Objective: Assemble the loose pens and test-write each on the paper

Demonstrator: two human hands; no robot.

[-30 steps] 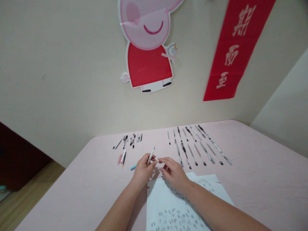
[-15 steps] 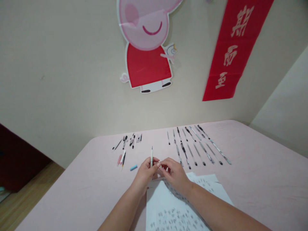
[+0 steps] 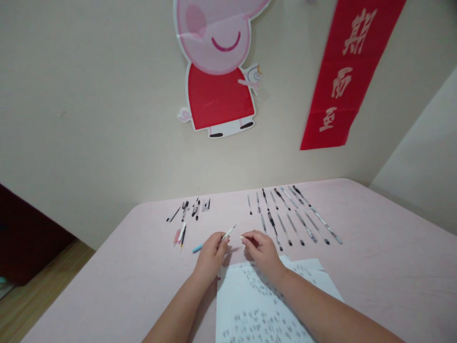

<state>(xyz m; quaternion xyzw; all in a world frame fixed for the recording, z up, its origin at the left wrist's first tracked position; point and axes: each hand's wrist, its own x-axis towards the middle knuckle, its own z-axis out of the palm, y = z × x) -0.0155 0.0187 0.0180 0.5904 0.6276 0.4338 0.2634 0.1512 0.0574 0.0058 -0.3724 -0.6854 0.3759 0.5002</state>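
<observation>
My left hand (image 3: pixel 210 253) is closed round a white pen (image 3: pixel 229 233), whose thin tip slants up to the right. Between the thumb and fingers of my right hand (image 3: pixel 263 251) is a small white piece (image 3: pixel 242 237), too small to make out. A gap separates the two hands. Just left of my left hand lies a light blue pen cap (image 3: pixel 197 248) on the pink cloth. Below my hands, handwritten paper sheets (image 3: pixel 250 295) lie partly under my right forearm.
Two rows of pens and refills (image 3: pixel 284 228) lie at the right rear of the pink-covered table (image 3: pixel 385 267). Black pen parts (image 3: pixel 184 210) are grouped at the left rear, with a pink and white pen piece (image 3: pixel 180 234) nearer. A wall stands behind the table.
My hands have moved apart, the right one taking the small white piece with it. The pen in my left hand has tipped from upright to slanting right.
</observation>
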